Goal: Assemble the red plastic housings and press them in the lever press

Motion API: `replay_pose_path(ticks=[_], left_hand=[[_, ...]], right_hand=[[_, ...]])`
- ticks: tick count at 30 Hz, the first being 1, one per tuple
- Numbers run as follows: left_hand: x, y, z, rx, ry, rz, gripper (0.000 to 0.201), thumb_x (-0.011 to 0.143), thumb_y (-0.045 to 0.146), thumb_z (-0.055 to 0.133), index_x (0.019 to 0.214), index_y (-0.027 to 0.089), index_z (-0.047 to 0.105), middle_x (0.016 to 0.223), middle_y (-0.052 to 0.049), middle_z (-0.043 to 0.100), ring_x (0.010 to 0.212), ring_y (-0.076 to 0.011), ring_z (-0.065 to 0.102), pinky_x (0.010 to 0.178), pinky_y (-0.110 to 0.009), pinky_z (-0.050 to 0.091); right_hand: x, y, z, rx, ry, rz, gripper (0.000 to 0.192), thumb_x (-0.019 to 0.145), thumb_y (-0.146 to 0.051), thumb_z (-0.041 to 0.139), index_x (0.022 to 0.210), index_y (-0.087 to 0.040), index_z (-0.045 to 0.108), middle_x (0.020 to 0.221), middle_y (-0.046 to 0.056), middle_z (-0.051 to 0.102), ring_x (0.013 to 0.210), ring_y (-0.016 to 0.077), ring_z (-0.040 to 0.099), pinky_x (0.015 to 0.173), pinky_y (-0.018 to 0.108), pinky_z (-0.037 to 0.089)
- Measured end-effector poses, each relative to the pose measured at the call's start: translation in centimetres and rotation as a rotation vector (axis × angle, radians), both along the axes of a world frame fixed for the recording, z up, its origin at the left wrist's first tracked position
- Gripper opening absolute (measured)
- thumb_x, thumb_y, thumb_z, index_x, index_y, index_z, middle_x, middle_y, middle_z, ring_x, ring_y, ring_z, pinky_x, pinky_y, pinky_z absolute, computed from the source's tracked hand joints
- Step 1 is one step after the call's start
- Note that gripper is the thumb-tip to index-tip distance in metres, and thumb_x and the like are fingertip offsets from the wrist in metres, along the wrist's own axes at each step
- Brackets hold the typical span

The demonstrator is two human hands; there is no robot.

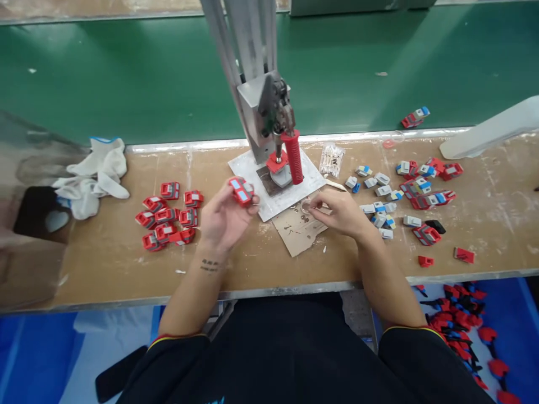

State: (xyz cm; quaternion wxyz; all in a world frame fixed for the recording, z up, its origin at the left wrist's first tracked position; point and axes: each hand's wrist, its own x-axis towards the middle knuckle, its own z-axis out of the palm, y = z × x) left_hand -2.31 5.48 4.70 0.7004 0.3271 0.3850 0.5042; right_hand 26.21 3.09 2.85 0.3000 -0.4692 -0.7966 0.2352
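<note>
My left hand (222,220) is turned palm up, its fingers closed round a small red toy vehicle body (241,191) with pale blue windows. My right hand (339,212) has thumb and fingertips pinched together beside a small clear round dish (306,205). What those fingertips hold, if anything, is too small to make out. The dish rests on a torn piece of cardboard (295,233). Between the hands and behind them stands a toggle press (275,112) with a red handle (295,157), mounted over a metal base plate (269,210).
Several red toy bodies (166,214) lie at left, near white gloves (99,174). At right are several grey-and-white toy parts (381,191) and assembled red toys (425,193). A bag of cotton swabs (332,160) lies beside the press. Below right, a blue bin (516,314) holds red-and-black parts.
</note>
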Motion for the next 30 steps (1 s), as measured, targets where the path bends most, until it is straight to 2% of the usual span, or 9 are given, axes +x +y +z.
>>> replay_pose_path(ticks=[3,6,9,12,15,19,25,30], left_hand=[[0.8,-0.3,-1.4,0.022,0.032,-0.084,0.039,0.082,0.058,0.079,0.096,0.024,0.065,0.099,-0.008,0.071,0.069,-0.0145,0.065,0.054,-0.026,0.051],[1.0,-1.3,-2.3,0.065,0.042,-0.143,0.041,0.080,0.054,0.084,0.100,0.026,0.061,0.095,-0.003,0.067,0.067,-0.0127,0.063,0.054,-0.025,0.049],[1.3,-2.1,-2.9,0.105,0.016,-0.158,0.049,0.083,0.069,0.077,0.101,0.026,0.061,0.088,-0.003,0.065,0.072,-0.0164,0.066,0.063,-0.029,0.055],[1.8,-2.4,-3.5,0.223,0.068,-0.143,0.055,0.082,0.075,0.076,0.100,0.025,0.061,0.087,-0.005,0.069,0.075,-0.0167,0.067,0.067,-0.029,0.057],[2.1,-2.6,-3.9,0.350,0.114,-0.145,0.051,0.079,0.061,0.087,0.105,0.025,0.063,0.101,-0.006,0.077,0.081,-0.0165,0.074,0.068,-0.027,0.060],[2.5,-3.3,-4.2,0.479,0.204,-0.079,0.046,0.079,0.047,0.092,0.111,0.023,0.069,0.117,-0.010,0.080,0.104,-0.0229,0.080,0.084,-0.033,0.068],[3.1,-4.3,-4.2,0.664,0.416,0.048,0.035,0.082,0.034,0.091,0.108,0.020,0.072,0.114,-0.012,0.082,0.109,-0.0238,0.080,0.095,-0.038,0.069],[2.9,-4.4,-4.3,0.676,0.425,0.070,0.037,0.081,0.034,0.092,0.109,0.020,0.072,0.114,-0.011,0.082,0.108,-0.0244,0.080,0.094,-0.038,0.069]], right_hand=[[1.0,-0.8,0.8,0.081,0.148,-0.119,0.009,0.088,-0.023,0.072,0.080,-0.023,0.068,0.072,-0.001,0.070,0.058,0.0126,0.055,0.057,0.029,0.042],[1.4,-1.3,2.1,0.212,0.409,-0.286,0.014,0.086,-0.027,0.078,0.081,-0.025,0.066,0.072,-0.001,0.070,0.060,0.0156,0.060,0.057,0.032,0.046],[0.3,-1.5,3.7,0.352,0.652,-0.375,0.026,0.083,-0.038,0.084,0.077,-0.029,0.060,0.064,-0.002,0.062,0.060,0.0197,0.062,0.059,0.037,0.048],[-2.2,-1.8,4.5,0.392,0.768,-0.394,0.034,0.084,-0.047,0.082,0.076,-0.030,0.054,0.062,-0.002,0.057,0.055,0.0192,0.057,0.055,0.037,0.045],[-4.7,-2.2,4.0,0.367,0.819,-0.384,0.033,0.088,-0.046,0.080,0.078,-0.029,0.053,0.064,-0.002,0.058,0.055,0.0184,0.057,0.053,0.036,0.045],[-6.5,-2.7,2.7,0.293,0.836,-0.344,0.027,0.089,-0.040,0.081,0.081,-0.028,0.059,0.067,-0.002,0.064,0.061,0.0179,0.062,0.060,0.036,0.051],[-7.1,-3.1,1.8,0.231,0.793,-0.319,0.025,0.088,-0.037,0.082,0.079,-0.026,0.061,0.066,-0.002,0.067,0.060,0.0180,0.065,0.060,0.036,0.053],[-7.6,-3.1,1.6,0.208,0.749,-0.276,0.023,0.090,-0.036,0.079,0.079,-0.026,0.061,0.067,0.000,0.072,0.061,0.0182,0.067,0.058,0.035,0.053]])
